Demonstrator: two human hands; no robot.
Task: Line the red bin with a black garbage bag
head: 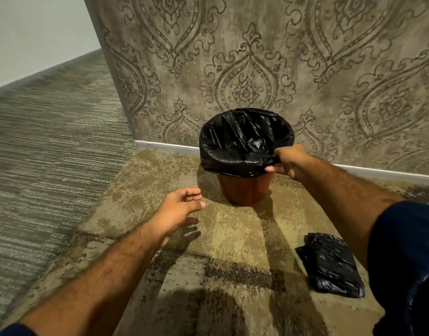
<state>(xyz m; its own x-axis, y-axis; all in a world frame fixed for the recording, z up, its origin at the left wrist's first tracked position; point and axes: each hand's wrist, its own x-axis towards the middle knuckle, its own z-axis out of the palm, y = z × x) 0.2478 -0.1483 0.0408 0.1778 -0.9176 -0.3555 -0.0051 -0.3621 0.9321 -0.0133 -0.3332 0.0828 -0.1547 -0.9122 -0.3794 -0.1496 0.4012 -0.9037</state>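
A small red bin [245,190] stands on the carpet against the patterned wall. A black garbage bag [237,146] sits inside it, its edge folded down over the rim and covering the upper part of the bin. My right hand [289,161] pinches the bag's folded edge at the bin's right side. My left hand [178,209] hovers to the lower left of the bin, fingers spread, touching nothing.
A folded bundle of black bags [329,265] lies on the carpet at the lower right. A patterned wall [257,69] with a white baseboard [167,147] rises right behind the bin. Grey striped carpet [51,141] runs along the left.
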